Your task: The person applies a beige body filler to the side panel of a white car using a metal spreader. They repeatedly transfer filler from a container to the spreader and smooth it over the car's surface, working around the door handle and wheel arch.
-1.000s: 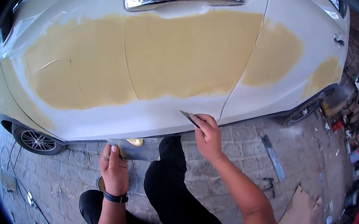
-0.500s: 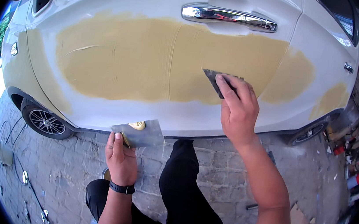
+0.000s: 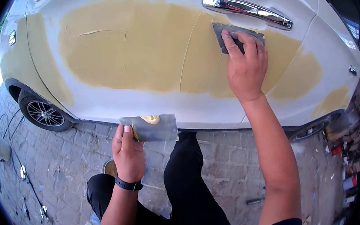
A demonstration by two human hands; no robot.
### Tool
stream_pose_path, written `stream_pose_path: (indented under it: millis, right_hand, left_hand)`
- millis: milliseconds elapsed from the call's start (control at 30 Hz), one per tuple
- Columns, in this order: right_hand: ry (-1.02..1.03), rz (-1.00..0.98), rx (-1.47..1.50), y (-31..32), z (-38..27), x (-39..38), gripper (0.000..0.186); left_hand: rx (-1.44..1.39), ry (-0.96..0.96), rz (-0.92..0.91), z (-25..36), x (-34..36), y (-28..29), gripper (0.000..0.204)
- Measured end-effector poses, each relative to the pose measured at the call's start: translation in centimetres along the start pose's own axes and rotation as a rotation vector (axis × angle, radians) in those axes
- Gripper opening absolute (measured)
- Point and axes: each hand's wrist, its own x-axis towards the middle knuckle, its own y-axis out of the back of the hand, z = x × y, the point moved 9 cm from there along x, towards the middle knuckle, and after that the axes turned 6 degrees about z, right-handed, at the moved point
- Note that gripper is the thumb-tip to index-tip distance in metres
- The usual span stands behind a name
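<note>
A broad patch of yellow body filler (image 3: 134, 49) covers the middle of a white car door (image 3: 145, 104), with thin raised ridges in it. My right hand (image 3: 247, 71) is closed on a dark flat spreader (image 3: 218, 33), fingers pressed on its face. The spreader lies against the upper part of the filler, just below the chrome door handle (image 3: 249, 10). Lower down, in front of the door's bottom edge, my left hand (image 3: 128, 155) grips a grey flat plate (image 3: 160, 130) by its left end, thumb on top. A dollop of pale yellow filler (image 3: 151, 119) sits on that plate.
A round can (image 3: 110, 167) stands on the brick paving beside my knee. The front wheel (image 3: 45, 114) is at left, the rear wheel (image 3: 310, 131) at right. A dark hose (image 3: 31, 189) lies at lower left. Assorted clutter (image 3: 351, 183) lines the right side.
My right hand has moved the spreader up the door, from mid-patch to just under the handle. The left hand and plate sit slightly higher and farther right in view, which has shifted somewhat.
</note>
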Motion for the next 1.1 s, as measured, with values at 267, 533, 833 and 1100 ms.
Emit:
stream_pose_path:
  millis: [267,533,833,1100]
  right_hand:
    - [-0.095,-0.085,0.028,0.2,-3.4,-8.0,0.035]
    - [-0.203,-0.155,0.047,-1.2,-7.3,-18.1,0.034]
    - [-1.152,-0.321,1.317,0.8,-8.6,-18.1,0.034]
    - [-0.642,-0.949,1.157,2.4,-9.6,-8.5,0.029]
  left_hand:
    - [-0.002,0.005,-0.002,-0.9,0.5,0.7,0.028]
    - [0.039,0.011,-0.001,-1.4,0.5,1.2,0.027]
    - [0.220,0.127,-0.059,-3.8,0.7,2.1,0.023]
    - [-0.081,-0.008,0.014,1.5,0.8,-0.2,0.031]
